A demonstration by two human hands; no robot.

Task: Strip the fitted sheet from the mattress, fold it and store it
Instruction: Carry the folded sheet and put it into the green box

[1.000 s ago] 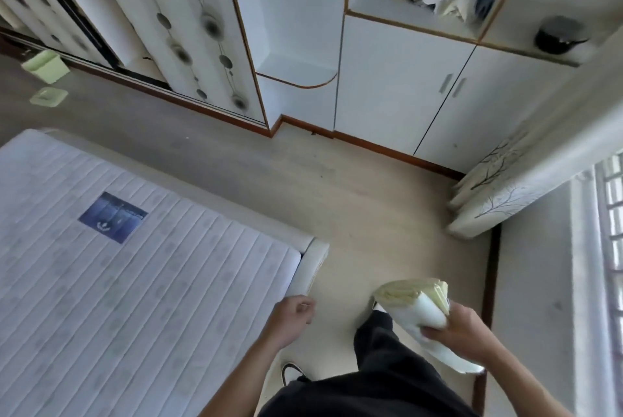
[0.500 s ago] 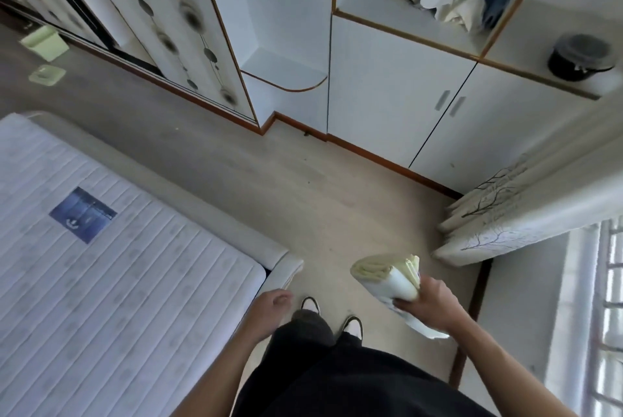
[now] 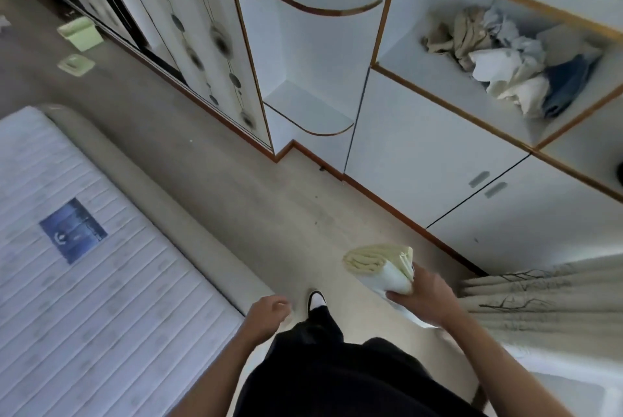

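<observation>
1. The right hand (image 3: 426,297) is gripping the folded fitted sheet (image 3: 382,265), fingers curled under its white lower face and thumb lying along its edge.
2. The folded fitted sheet is being held in the air above the floor (image 3: 269,201), well apart from the mattress (image 3: 84,282). Its pale yellow folded layers are facing up and away from the body.
3. The left hand (image 3: 268,314) is hanging free beside the corner of the mattress. Its fingers are loosely curled and appear to be holding nothing, although motion blur is softening the fingertips.
4. One shoe (image 3: 317,298) is showing on the floor between the hands, below a dark trouser leg (image 3: 317,332).
5. The mattress is lying bare at the left, showing white quilted ticking and a blue label (image 3: 72,231).
6. A white cabinet (image 3: 421,153) with closed doors is standing ahead of the person, across the floor.
7. An open shelf (image 3: 455,93) above those doors is holding a loose pile of crumpled cloths (image 3: 499,59).
8. A curtain (image 3: 546,302) with a branch print is hanging at the right, near the right hand.
9. Two pale green objects (image 3: 79,46) are lying on the floor at the far left, near the patterned wardrobe doors (image 3: 188,29).
</observation>
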